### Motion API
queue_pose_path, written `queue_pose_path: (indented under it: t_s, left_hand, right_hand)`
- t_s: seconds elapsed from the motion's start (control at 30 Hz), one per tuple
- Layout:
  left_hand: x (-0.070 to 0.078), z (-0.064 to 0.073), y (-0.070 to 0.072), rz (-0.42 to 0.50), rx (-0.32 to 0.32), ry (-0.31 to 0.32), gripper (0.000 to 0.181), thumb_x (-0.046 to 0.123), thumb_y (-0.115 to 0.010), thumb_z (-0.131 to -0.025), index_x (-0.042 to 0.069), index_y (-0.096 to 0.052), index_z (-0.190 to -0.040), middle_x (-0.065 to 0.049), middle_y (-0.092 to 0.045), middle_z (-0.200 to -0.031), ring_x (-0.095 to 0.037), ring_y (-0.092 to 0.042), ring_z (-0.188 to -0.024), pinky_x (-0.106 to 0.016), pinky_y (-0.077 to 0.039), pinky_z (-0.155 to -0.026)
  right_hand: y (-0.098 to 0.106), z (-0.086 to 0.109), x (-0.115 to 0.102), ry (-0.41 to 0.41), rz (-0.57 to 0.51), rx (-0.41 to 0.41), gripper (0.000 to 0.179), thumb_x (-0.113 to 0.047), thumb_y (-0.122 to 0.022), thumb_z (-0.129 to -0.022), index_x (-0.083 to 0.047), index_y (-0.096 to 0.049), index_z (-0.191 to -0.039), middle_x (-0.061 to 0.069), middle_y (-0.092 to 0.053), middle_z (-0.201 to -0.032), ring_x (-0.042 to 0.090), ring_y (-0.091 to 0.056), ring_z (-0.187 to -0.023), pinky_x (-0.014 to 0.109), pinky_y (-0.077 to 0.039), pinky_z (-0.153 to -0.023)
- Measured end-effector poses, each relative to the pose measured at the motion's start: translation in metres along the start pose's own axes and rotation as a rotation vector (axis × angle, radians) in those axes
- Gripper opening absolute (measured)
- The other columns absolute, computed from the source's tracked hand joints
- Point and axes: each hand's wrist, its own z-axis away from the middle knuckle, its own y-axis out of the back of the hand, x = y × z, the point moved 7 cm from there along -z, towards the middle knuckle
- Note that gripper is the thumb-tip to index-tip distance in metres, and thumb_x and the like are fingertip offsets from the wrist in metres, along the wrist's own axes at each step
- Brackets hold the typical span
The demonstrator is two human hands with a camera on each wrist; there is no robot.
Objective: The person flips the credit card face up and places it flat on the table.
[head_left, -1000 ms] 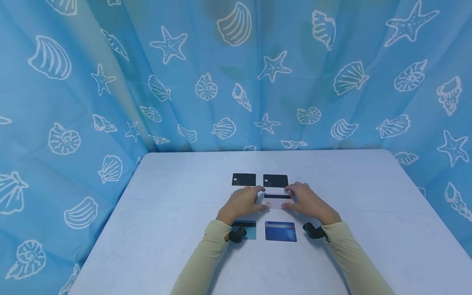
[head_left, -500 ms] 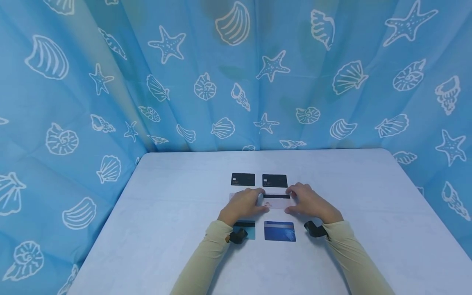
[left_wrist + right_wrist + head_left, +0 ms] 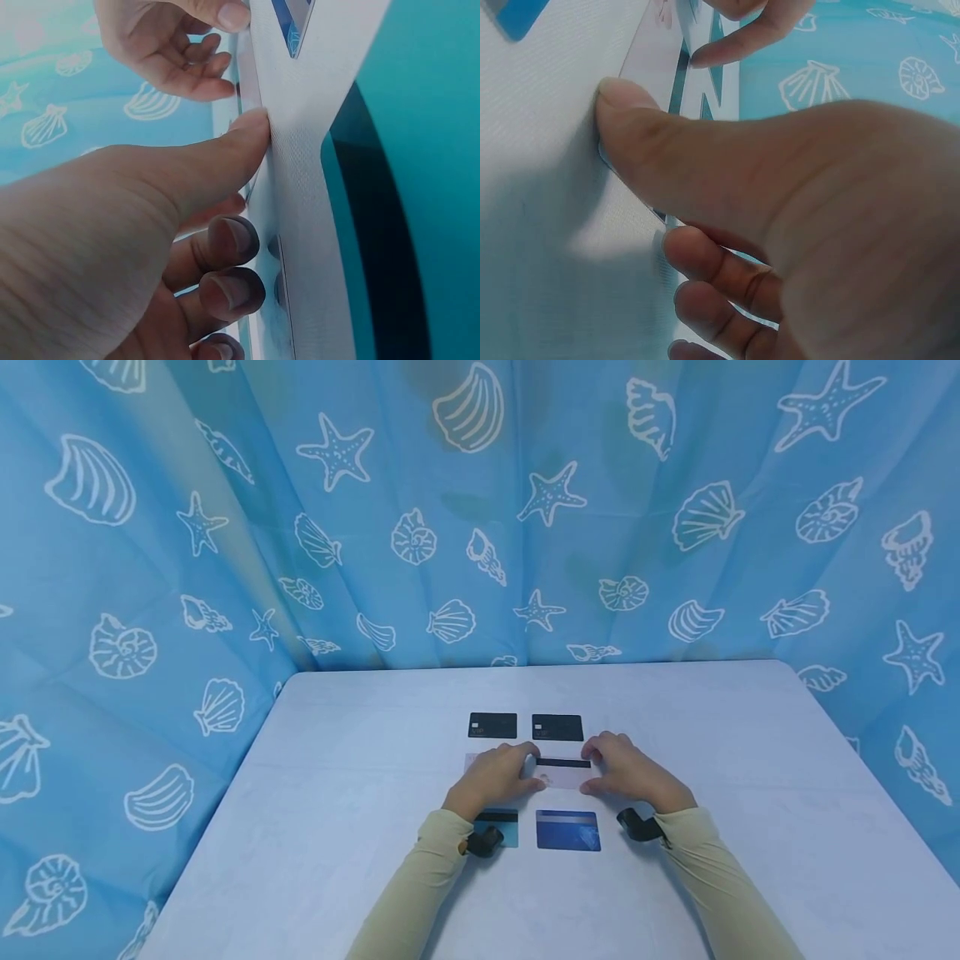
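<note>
A pale pinkish bank card with a black magnetic stripe lies flat on the white table, between both hands. My left hand holds its left end, thumb at the near corner and index finger at the far one. At the right end, my right hand grips the card the same way; the right wrist view shows the thumb over its near corner. The other fingers of both hands are bent. Another pale card peeks out from under the left hand, mostly hidden.
Two black cards with chips lie side by side beyond the hands. Nearer are a teal card, partly covered by the left wrist camera, and a blue card. A blue shell-print curtain hangs behind the table.
The pale card first shifts slightly with the right hand, which moves a little outward, then comes slightly nearer to me. Both hands stay at its ends. The other cards lie unmoved.
</note>
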Motion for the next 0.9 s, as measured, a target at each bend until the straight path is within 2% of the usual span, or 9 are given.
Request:
queue_pose_path:
  t_s: [0.23, 0.63, 0.9]
  left_hand:
    - [0.0011, 0.0009, -0.0004, -0.013, -0.004, -0.011, 0.057, 0.042, -0.073, -0.096, 0.021, -0.057, -0.146, -0.002, -0.072, -0.109, -0.014, -0.061, -0.092, -0.036, -0.055, -0.091]
    - [0.0037, 0.0023, -0.0003, -0.029, -0.004, -0.001, 0.056, 0.042, -0.072, -0.096, 0.019, -0.056, -0.145, -0.005, -0.074, -0.123, -0.019, -0.069, -0.103, -0.041, -0.056, -0.101]
    - [0.0055, 0.0016, -0.0001, -0.045, -0.003, -0.006, 0.055, 0.040, -0.072, -0.097, 0.018, -0.056, -0.144, -0.005, -0.074, -0.122, -0.017, -0.068, -0.097, -0.039, -0.057, -0.098]
  right_hand:
    - [-0.0005, -0.0017, 0.0010, 0.011, -0.006, 0.007, 0.048, -0.022, -0.089, -0.082, -0.003, -0.065, -0.119, 0.011, -0.063, -0.108, 0.027, -0.052, -0.103, 0.050, -0.052, -0.098]
    - [0.0016, -0.0013, 0.0025, 0.021, 0.036, 0.034, 0.054, -0.026, -0.090, -0.080, -0.003, -0.066, -0.121, 0.013, -0.064, -0.112, 0.030, -0.053, -0.106, 0.053, -0.051, -0.100]
    - [0.0015, -0.0019, 0.0038, 0.018, 0.041, 0.018, 0.056, -0.026, -0.092, -0.077, -0.004, -0.067, -0.122, 0.013, -0.065, -0.116, 0.030, -0.052, -0.109, 0.054, -0.050, -0.105]
